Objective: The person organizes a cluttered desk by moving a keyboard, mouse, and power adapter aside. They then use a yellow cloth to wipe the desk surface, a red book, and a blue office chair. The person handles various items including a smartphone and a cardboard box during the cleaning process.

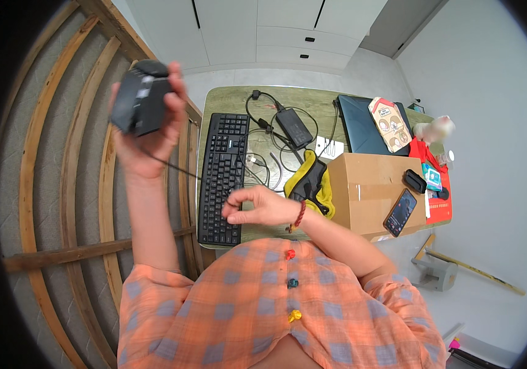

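Observation:
My left hand (153, 152) is raised at the left, above the floor beside the table. It grips a black corded device (141, 104), blurred by motion, so its exact kind cannot be told. A thin black cable (176, 169) runs from its lower end toward the keyboard. Over the lower half of the black keyboard (223, 157), my right hand (256, 205) has its thumb and fingers pinched together around a thin black cable. The cable is hard to follow against the dark keys.
A black power adapter (294, 127) lies among cables on the green table (226, 97). Nearby are a yellow-and-black cloth item (307, 182) and a cardboard box (369, 180) bearing a phone (400, 212). A dark laptop (360, 124) sits behind. Wooden slats (67, 184) stand at the left.

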`<state>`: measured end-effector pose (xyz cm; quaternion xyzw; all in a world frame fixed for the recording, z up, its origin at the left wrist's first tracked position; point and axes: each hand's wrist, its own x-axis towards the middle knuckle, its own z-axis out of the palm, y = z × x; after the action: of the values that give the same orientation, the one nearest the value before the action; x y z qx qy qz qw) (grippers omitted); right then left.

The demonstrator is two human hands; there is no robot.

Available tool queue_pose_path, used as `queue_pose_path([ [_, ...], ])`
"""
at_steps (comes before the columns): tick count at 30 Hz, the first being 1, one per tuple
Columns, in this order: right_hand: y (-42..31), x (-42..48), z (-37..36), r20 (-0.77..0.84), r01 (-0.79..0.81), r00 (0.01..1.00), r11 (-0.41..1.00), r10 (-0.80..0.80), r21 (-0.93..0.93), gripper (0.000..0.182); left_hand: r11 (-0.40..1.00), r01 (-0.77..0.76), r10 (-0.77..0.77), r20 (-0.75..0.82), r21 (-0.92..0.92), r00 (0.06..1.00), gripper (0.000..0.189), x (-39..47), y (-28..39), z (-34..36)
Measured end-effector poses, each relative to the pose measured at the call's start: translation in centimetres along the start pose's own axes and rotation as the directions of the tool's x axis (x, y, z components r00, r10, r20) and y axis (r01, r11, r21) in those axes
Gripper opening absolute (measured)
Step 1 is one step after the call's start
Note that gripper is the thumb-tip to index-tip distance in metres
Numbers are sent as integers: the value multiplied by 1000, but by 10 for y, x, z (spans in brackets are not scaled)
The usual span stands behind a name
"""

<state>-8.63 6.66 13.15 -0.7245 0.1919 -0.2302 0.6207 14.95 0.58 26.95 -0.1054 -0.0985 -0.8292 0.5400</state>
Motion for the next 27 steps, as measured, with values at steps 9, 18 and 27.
queue_pose_path([
  [9,24,-93,-65,-403,-332,903,838,149,-433,23,957,-276,283,-70,90,957,84,-85,69,2],
  [18,-192,-9,-73,-336,85,936,995,-101,-61,32,956,236,-240,-1,174,971,79,-39,-68,-32],
  [27,-150,29,-86,-464,213,869,976,-172,37,57,935,273,-318,192,228,929,73,-37,-67,9],
])
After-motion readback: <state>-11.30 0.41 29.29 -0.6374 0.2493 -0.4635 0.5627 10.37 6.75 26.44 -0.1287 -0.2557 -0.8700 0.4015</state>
